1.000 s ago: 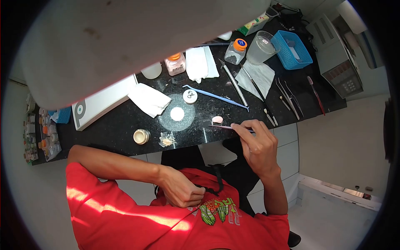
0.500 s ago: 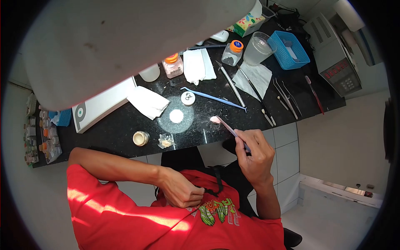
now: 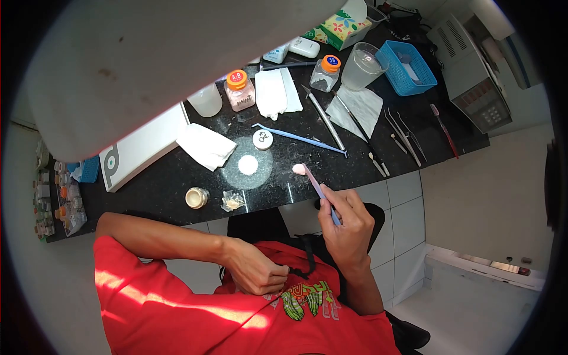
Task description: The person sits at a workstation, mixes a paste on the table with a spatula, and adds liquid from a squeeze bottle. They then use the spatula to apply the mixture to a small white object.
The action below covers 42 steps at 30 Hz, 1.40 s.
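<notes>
In my right hand point(image 3: 349, 228) is a slim blue-and-pink tool point(image 3: 322, 195), pinched between thumb and fingers. A rounded pale-pink piece point(image 3: 299, 170) sits at its far end, over the black worktop near the front edge. My left hand point(image 3: 257, 272) is closed against the red shirt, low at the waist, with its fingertips right at a black cord point(image 3: 302, 273); I cannot tell what is inside those fingers. Left of the pink piece lies a round white patch point(image 3: 248, 165) in a ring of bright light, and a white lid point(image 3: 262, 139) with handwriting is behind it.
Near the front edge are a small open jar point(image 3: 196, 197) and a crumpled clear wrapper point(image 3: 233, 201). A blue double-ended tool point(image 3: 302, 139), tweezers point(image 3: 399, 127), a cup of water point(image 3: 362, 66) and a blue basket point(image 3: 408, 71) stand or lie farther back. A large pale lamp head point(image 3: 148, 65) hangs overhead.
My right hand has shifted a little left, carrying the tool and its pink end along. The left hand has kept its place. The view has tilted slightly, showing more of the back.
</notes>
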Motion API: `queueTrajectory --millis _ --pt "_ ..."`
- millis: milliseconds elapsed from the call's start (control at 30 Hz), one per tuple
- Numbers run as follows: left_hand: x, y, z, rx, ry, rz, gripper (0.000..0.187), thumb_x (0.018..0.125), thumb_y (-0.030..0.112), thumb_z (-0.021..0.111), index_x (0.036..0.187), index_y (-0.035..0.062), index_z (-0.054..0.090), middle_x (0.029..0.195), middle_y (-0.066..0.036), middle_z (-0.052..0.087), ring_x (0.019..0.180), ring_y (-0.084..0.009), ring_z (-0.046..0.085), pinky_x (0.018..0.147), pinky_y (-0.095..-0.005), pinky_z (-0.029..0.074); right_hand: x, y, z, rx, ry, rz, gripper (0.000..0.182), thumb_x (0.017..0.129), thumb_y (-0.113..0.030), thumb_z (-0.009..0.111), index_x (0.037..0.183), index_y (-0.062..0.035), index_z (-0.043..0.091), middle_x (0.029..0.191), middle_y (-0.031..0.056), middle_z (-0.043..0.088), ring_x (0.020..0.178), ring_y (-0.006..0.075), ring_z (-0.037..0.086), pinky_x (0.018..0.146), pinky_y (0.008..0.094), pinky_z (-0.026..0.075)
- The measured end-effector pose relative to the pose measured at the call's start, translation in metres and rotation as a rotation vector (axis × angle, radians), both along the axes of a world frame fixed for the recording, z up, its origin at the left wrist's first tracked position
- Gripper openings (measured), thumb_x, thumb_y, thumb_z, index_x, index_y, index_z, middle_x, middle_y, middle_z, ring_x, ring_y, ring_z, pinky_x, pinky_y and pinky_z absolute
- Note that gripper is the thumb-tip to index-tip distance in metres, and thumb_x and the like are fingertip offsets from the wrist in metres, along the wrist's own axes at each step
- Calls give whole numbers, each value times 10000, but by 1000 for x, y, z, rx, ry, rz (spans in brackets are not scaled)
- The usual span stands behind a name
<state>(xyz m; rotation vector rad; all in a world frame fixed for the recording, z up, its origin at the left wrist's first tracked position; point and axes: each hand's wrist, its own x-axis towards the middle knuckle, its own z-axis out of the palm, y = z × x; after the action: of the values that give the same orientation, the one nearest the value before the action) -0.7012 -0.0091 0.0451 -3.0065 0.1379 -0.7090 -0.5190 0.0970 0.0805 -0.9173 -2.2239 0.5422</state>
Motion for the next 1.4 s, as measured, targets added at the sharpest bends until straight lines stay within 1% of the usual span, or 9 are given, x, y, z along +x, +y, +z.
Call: queueTrajectory --millis 200,300,733,800,1033,1100,1200,1333,1400 --pt "0 -1 -2 -5 1 9 234 920 180 543 767 44 657 755 -60 605 743 -211 606 813 -362 481 0 1 0 112 -25 -7 377 750 80 739 1110 -33 754 875 38 603 586 115 566 500 284 465" --pt "0 0 0 17 -4 12 236 922 183 542 766 46 655 755 -59 605 740 -209 603 811 -361 479 0 4 -10 129 1 23 365 760 101 739 1097 -36 765 905 60 619 578 108 564 506 260 440" --pt "0 0 -2 19 14 6 234 922 186 544 771 44 652 762 -57 605 750 -209 611 821 -361 481 -2 3 -14 167 55 32 350 762 97 748 1088 -30 760 904 62 615 586 115 576 515 255 459" --pt "0 -2 -2 -14 24 5 231 920 188 547 775 43 654 767 -58 607 753 -209 613 822 -362 481 -2 1 -13 107 12 37 393 738 83 755 1113 -35 753 882 43 615 623 146 595 559 282 500" --pt "0 0 -1 -6 17 0 241 940 183 549 766 50 648 753 -51 598 737 -205 602 810 -361 477 -1 1 -10 131 68 26 356 760 80 747 1096 -37 751 856 48 619 628 151 609 549 281 499" --pt "0 0 -2 10 8 10 243 939 194 546 769 52 646 746 -48 594 732 -203 599 807 -360 476 0 2 -11 97 74 35 335 771 68 751 1088 -41 751 861 43 615 590 135 574 510 272 463" --pt "0 0 0 9 30 14 240 929 211 543 780 55 648 747 -47 595 735 -203 602 805 -360 473 -2 -2 0 -6 -2 -23 276 805 77 724 1060 -26 754 870 77 636 601 132 590 522 261 449" --pt "0 2 0 23 27 7 243 922 229 539 787 58 648 748 -45 595 737 -204 603 801 -363 469 -1 0 -3 -9 -17 -18 274 797 66 739 1054 -26 754 869 84 637 608 147 599 526 261 449" --pt "-1 1 0 14 23 10 243 916 236 537 791 59 647 752 -45 597 740 -207 605 801 -367 466 -1 2 -9 96 67 5 308 773 51 765 1067 -41 753 869 31 596 534 104 509 457 267 389"
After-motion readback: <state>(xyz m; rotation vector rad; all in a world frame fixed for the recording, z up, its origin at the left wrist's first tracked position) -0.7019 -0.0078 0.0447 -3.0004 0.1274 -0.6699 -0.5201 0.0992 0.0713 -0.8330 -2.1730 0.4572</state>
